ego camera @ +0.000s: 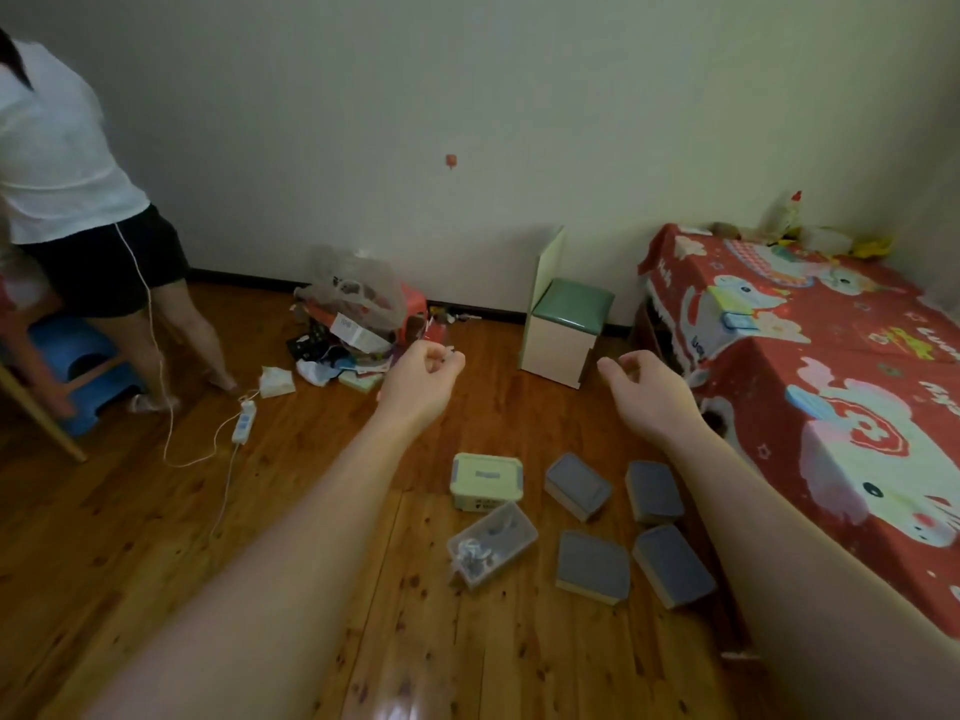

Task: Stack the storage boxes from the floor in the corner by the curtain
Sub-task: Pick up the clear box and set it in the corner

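Both arms out over the wooden floor [260, 511]; left hand [421, 379] and right hand [644, 389] hang with fingers loosely curled, holding nothing. Storage boxes [592, 517] lie scattered on the floor at 6 o'clock below the hands, well apart from both, beside the red-covered table [831, 356] at 3 o'clock.

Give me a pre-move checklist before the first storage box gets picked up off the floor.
1. Left hand free: ok, loosely curled, holds nothing.
2. Right hand free: ok, loosely curled, holds nothing.
3. Boxes within sight: ok, four grey-lidded boxes, a cream latch box and a clear box lie apart on the floor.
4. Lids shut: the grey and cream ones look closed, ok; clear box cannot tell.
5. Walking path: not ok, a white cord and power strip trail across the floor to the left.
6. Corner by the curtain ready: cannot tell, no curtain in view.
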Action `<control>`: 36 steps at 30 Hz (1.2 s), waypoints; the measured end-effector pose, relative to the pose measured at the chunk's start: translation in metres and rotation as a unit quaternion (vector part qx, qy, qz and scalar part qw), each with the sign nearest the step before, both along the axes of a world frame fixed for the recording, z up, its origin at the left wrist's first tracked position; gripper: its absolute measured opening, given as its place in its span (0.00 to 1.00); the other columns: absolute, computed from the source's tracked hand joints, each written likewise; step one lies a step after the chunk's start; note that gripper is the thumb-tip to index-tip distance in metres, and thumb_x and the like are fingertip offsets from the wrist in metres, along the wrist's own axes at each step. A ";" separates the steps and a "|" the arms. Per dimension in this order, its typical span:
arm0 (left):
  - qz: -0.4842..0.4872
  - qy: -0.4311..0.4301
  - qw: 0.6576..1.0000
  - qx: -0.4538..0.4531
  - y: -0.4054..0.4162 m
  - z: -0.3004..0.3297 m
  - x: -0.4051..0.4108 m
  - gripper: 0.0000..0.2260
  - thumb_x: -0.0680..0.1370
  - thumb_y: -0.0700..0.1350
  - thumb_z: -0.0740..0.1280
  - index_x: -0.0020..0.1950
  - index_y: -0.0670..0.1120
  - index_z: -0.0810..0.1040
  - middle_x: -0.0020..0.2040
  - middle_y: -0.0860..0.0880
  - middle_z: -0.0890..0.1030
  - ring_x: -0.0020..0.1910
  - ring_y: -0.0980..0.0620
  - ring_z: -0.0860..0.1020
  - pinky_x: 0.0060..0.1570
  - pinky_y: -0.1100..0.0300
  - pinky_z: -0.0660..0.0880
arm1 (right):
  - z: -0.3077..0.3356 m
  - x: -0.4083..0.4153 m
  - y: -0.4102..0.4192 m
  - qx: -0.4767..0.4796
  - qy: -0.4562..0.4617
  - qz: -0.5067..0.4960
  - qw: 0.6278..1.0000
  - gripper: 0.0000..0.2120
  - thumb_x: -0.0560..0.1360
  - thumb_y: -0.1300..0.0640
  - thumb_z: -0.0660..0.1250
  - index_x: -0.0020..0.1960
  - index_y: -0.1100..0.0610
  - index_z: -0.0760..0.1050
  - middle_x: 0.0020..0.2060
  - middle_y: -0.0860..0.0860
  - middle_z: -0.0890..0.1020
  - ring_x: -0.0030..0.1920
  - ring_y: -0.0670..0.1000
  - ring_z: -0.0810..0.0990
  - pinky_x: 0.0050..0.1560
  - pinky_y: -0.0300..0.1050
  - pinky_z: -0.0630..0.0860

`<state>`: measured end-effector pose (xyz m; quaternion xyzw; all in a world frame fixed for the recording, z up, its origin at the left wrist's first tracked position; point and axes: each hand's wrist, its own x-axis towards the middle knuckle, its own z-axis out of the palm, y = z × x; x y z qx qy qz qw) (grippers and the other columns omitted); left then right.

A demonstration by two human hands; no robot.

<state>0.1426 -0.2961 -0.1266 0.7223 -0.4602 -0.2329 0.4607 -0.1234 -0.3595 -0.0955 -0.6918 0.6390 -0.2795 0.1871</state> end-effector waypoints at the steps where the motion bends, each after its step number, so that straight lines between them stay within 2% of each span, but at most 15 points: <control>1: 0.001 -0.002 1.000 0.002 -0.003 -0.003 0.004 0.16 0.78 0.60 0.63 0.62 0.54 0.73 0.50 0.58 0.74 0.49 0.58 0.73 0.43 0.61 0.70 | -0.003 0.004 -0.004 0.001 0.000 -0.004 1.000 0.27 0.80 0.38 0.58 0.69 0.55 0.70 0.44 0.44 0.75 0.38 0.39 0.71 0.33 0.35 0.64; 2: 0.003 -0.002 1.000 0.006 -0.007 -0.007 0.009 0.16 0.78 0.59 0.63 0.62 0.54 0.73 0.49 0.59 0.74 0.48 0.59 0.73 0.41 0.62 0.69 | -0.008 0.009 -0.009 0.004 0.001 -0.007 1.000 0.27 0.80 0.38 0.58 0.69 0.55 0.70 0.43 0.43 0.73 0.37 0.38 0.70 0.32 0.35 0.64; 4: 0.008 0.008 1.000 0.014 -0.015 -0.015 0.017 0.16 0.78 0.59 0.64 0.63 0.53 0.73 0.48 0.59 0.73 0.45 0.61 0.72 0.38 0.64 0.68 | -0.017 0.018 -0.015 0.015 0.002 -0.009 1.000 0.27 0.80 0.38 0.58 0.70 0.56 0.70 0.45 0.44 0.74 0.38 0.39 0.71 0.32 0.35 0.64; 7: 0.003 0.022 0.999 0.032 -0.026 -0.027 0.025 0.18 0.78 0.59 0.63 0.64 0.52 0.73 0.50 0.56 0.76 0.47 0.59 0.74 0.38 0.63 0.70 | -0.031 0.027 -0.024 0.033 0.004 0.010 0.999 0.28 0.80 0.37 0.58 0.70 0.56 0.70 0.53 0.49 0.78 0.47 0.48 0.77 0.41 0.41 0.71; 8: 0.001 0.026 0.999 0.038 -0.030 -0.031 0.026 0.18 0.78 0.60 0.63 0.64 0.52 0.73 0.52 0.54 0.77 0.48 0.58 0.75 0.38 0.62 0.70 | -0.036 0.029 -0.028 0.040 0.005 0.014 0.999 0.28 0.80 0.37 0.57 0.70 0.56 0.70 0.53 0.49 0.79 0.49 0.49 0.78 0.43 0.43 0.72; 13: 0.000 0.046 0.997 0.064 -0.047 -0.058 0.026 0.17 0.78 0.58 0.64 0.63 0.52 0.73 0.53 0.55 0.77 0.49 0.57 0.76 0.41 0.61 0.71 | -0.063 0.035 -0.042 0.063 0.011 0.012 0.998 0.27 0.79 0.37 0.58 0.70 0.55 0.70 0.45 0.44 0.74 0.46 0.47 0.75 0.44 0.44 0.72; 17: 0.004 0.064 0.994 0.087 -0.067 -0.081 0.021 0.18 0.78 0.58 0.64 0.64 0.51 0.74 0.55 0.61 0.72 0.53 0.55 0.77 0.50 0.57 0.74 | -0.082 0.032 -0.065 0.080 0.010 0.015 0.997 0.28 0.80 0.37 0.58 0.71 0.55 0.69 0.50 0.46 0.76 0.49 0.47 0.74 0.46 0.44 0.71; 20: 0.011 0.065 0.993 0.103 -0.082 -0.096 0.020 0.17 0.78 0.59 0.64 0.63 0.52 0.74 0.55 0.56 0.77 0.53 0.54 0.78 0.49 0.56 0.75 | -0.093 0.032 -0.084 0.086 0.014 0.026 0.996 0.28 0.80 0.37 0.57 0.71 0.56 0.69 0.53 0.49 0.79 0.50 0.47 0.74 0.47 0.43 0.70; 23: 0.028 0.065 0.990 0.125 -0.109 -0.113 0.013 0.16 0.77 0.60 0.63 0.61 0.54 0.74 0.54 0.54 0.78 0.52 0.54 0.79 0.50 0.55 0.76 | -0.107 0.029 -0.117 0.100 0.027 0.037 0.994 0.28 0.80 0.38 0.57 0.71 0.56 0.69 0.46 0.46 0.78 0.48 0.48 0.76 0.46 0.43 0.71; 26: 0.041 0.072 0.988 0.134 -0.133 -0.127 0.004 0.15 0.78 0.59 0.63 0.60 0.53 0.74 0.54 0.54 0.78 0.52 0.53 0.79 0.51 0.54 0.76 | -0.117 0.024 -0.152 0.100 0.030 0.046 0.994 0.27 0.80 0.38 0.57 0.70 0.56 0.69 0.37 0.38 0.71 0.38 0.40 0.71 0.38 0.39 0.68; 30: 0.057 0.084 0.983 0.156 -0.176 -0.143 -0.014 0.15 0.78 0.59 0.63 0.60 0.52 0.73 0.55 0.53 0.79 0.53 0.52 0.79 0.56 0.50 0.76 | -0.133 0.012 -0.209 0.122 0.038 0.063 0.990 0.27 0.80 0.38 0.57 0.71 0.56 0.69 0.38 0.40 0.72 0.38 0.40 0.71 0.37 0.39 0.68; 34: 0.065 0.098 0.978 0.170 -0.215 -0.149 -0.029 0.14 0.77 0.60 0.63 0.58 0.54 0.73 0.54 0.55 0.79 0.52 0.53 0.80 0.56 0.48 0.77 | -0.144 0.001 -0.257 0.143 0.042 0.085 0.985 0.28 0.80 0.38 0.57 0.71 0.56 0.69 0.46 0.46 0.77 0.43 0.46 0.74 0.40 0.42 0.70; 36: 0.073 0.101 0.976 0.176 -0.230 -0.152 -0.034 0.14 0.77 0.60 0.63 0.58 0.55 0.73 0.53 0.57 0.78 0.52 0.53 0.80 0.56 0.48 0.77 | -0.148 0.000 -0.276 0.157 0.043 0.091 0.983 0.28 0.80 0.38 0.57 0.71 0.56 0.68 0.44 0.45 0.75 0.39 0.42 0.73 0.36 0.39 0.68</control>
